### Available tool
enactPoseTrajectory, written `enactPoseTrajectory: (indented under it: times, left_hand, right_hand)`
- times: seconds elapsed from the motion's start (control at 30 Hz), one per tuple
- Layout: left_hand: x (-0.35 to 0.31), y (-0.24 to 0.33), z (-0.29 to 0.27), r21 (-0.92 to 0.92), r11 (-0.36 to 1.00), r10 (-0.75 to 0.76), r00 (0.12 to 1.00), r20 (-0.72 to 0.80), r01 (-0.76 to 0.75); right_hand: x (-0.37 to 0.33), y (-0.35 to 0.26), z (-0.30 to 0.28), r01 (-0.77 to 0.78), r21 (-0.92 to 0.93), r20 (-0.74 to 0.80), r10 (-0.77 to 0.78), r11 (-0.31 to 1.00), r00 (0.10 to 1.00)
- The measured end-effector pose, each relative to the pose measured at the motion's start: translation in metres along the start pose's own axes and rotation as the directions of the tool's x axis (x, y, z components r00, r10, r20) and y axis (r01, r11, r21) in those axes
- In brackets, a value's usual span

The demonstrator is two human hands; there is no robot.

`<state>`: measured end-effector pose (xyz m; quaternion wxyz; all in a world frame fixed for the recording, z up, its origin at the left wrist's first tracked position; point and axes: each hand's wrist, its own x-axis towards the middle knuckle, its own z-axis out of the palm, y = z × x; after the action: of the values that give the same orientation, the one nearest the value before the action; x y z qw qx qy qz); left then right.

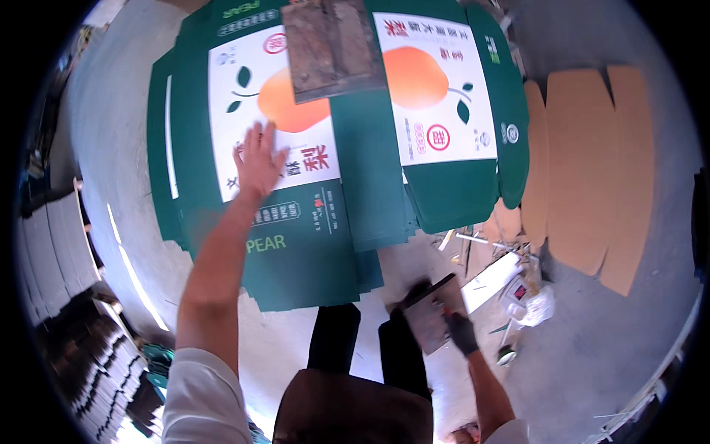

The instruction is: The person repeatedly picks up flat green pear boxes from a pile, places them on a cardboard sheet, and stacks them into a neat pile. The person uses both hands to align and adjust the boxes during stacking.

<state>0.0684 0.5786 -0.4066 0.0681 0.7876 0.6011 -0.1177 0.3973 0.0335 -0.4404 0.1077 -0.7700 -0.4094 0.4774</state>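
Note:
A stack of flat, green printed carton blanks [299, 266] with white panels and orange pear pictures lies before me. My left hand [259, 164] rests on the left white panel, bare, with its fingers spread and pressing nothing else. On the far part of the stack lies a rough brown rectangular slab [333, 48]. Low on the right, near my knee, my right hand [461, 334] wears a dark glove. Its fingers are closed at the edge of a flat, square brownish plate [431, 325], by a small red part. Exactly how the fingers grip it is partly hidden.
To the right lies a plain brown cardboard blank [595, 170]. Between it and my right hand are a white strip [492, 281], a clear plastic bag [538, 305] and scattered scraps. Stacked cardboard [96, 370] stands at the lower left.

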Motion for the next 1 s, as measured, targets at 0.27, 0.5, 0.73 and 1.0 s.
enactPoseTrajectory:
  times: [0.27,0.5,0.73,1.0]
  left_hand:
    - [-0.399,-0.088,-0.006,-0.434,0.834,-0.182,0.913,0.366,0.34]
    - [-0.674,-0.172,-0.047,-0.299,0.616,-0.443,0.634,0.634,0.729]
    - [-0.767,-0.123,-0.058,-0.294,0.497,-0.552,0.559,0.619,0.816]
    - [-0.756,-0.039,-0.106,-0.124,0.269,-0.544,0.257,0.798,0.955]
  right_hand:
    - [-0.051,-0.267,-0.037,0.104,-0.147,0.259,-0.064,0.984,0.964]
    - [0.068,-0.389,-0.039,0.543,-0.297,0.29,-0.468,0.785,0.835]
    - [0.234,-0.429,-0.066,0.548,-0.505,0.284,-0.471,0.667,0.835]
    - [0.3,-0.498,-0.097,0.472,-0.518,0.398,-0.288,0.713,0.871]
